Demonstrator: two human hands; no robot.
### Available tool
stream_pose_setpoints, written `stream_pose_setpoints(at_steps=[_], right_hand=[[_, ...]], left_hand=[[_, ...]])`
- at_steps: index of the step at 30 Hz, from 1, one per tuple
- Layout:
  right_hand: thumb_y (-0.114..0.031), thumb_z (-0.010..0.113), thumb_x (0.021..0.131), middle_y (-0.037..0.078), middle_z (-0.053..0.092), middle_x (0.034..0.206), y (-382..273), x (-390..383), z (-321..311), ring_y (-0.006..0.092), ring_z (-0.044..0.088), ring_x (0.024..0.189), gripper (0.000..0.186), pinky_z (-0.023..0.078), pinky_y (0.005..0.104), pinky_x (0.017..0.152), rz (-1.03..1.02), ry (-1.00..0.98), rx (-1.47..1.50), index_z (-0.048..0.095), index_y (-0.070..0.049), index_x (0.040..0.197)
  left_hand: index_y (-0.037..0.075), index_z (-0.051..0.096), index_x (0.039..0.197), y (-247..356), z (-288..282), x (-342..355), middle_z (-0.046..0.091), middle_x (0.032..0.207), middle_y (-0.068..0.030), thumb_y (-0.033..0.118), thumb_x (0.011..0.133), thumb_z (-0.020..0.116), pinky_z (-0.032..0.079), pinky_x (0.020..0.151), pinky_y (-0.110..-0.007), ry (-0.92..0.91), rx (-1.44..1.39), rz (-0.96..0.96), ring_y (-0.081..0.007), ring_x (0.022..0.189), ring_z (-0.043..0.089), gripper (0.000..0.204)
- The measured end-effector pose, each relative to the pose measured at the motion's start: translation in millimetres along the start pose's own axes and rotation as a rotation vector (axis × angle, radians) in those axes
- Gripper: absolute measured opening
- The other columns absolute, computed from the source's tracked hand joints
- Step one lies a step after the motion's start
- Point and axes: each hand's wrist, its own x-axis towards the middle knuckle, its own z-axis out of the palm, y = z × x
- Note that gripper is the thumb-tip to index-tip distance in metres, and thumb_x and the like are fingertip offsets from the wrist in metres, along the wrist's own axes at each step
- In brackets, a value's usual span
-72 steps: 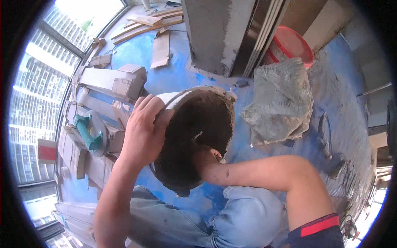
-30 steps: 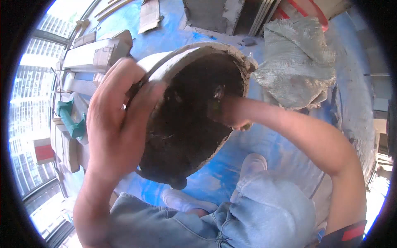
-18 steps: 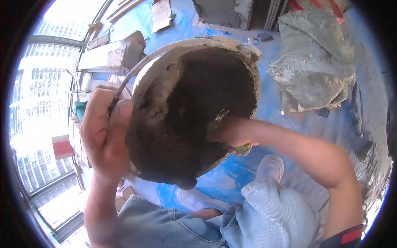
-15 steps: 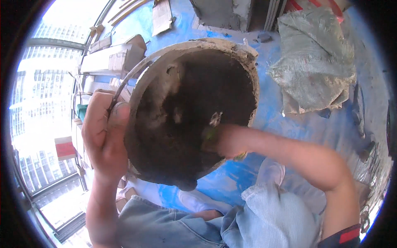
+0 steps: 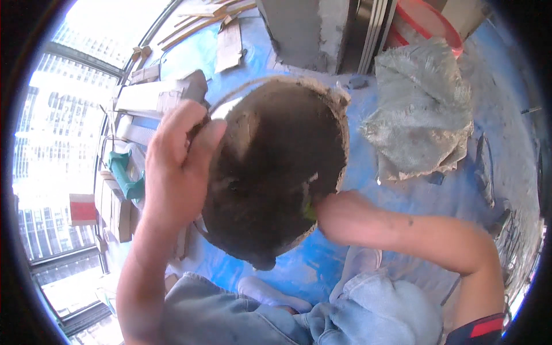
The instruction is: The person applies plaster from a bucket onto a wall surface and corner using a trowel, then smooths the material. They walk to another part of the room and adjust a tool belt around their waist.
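Mortar-crusted bucket [image 5: 244, 135], centre frame: the right hand [image 5: 352, 219] has just pulled back to its lower-right rim, exposing more inside, closed around a greenish tool [image 5: 310, 211]! Left hand [image 5: 179, 167] grips the left edge.

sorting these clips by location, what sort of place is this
Most likely a room being built or renovated: a rough grey column stands unfinished, loose wooden planks lie on the floor, and the bucket being handled is crusted with something like dried mortar.
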Motion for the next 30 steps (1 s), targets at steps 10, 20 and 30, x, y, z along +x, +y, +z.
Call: stream_pose_setpoints(at_steps=[10,20,30], right_hand=[[-0.019,0.059,0.087,0.008,0.064,0.071,23,32,-43,0.0220,0.065,0.063,0.017,0.051,0.0385,0.051,0.136,-0.461,0.604,0.065,-0.005,0.093],[-0.019,0.063,0.078,0.010,0.069,0.075,-39,81,-160,0.0220,0.066,0.067,0.016,0.052,0.0362,0.062,0.188,-0.187,-0.069,0.071,-0.006,0.074],[-0.012,0.064,0.073,0.014,0.069,0.095,-122,46,-9,0.0251,0.069,0.081,0.019,0.055,0.0406,0.062,0.319,0.386,-0.635,0.071,-0.004,0.089]], left_hand=[[0.000,0.054,0.089,-16,-12,18,0.054,0.080,-0.0183,0.017,0.089,0.060,0.044,0.072,-0.038,-0.019,-0.017,-0.114,-0.0330,0.075,0.052,0.018],[0.000,0.053,0.092,-20,-9,21,0.056,0.088,-0.0231,0.020,0.090,0.058,0.044,0.076,-0.043,-0.083,0.034,-0.010,-0.0424,0.085,0.054,0.020],[0.000,0.053,0.088,4,5,30,0.051,0.076,-0.0167,0.026,0.092,0.056,0.043,0.072,-0.037,-0.145,0.020,0.085,-0.0291,0.071,0.047,0.027]])
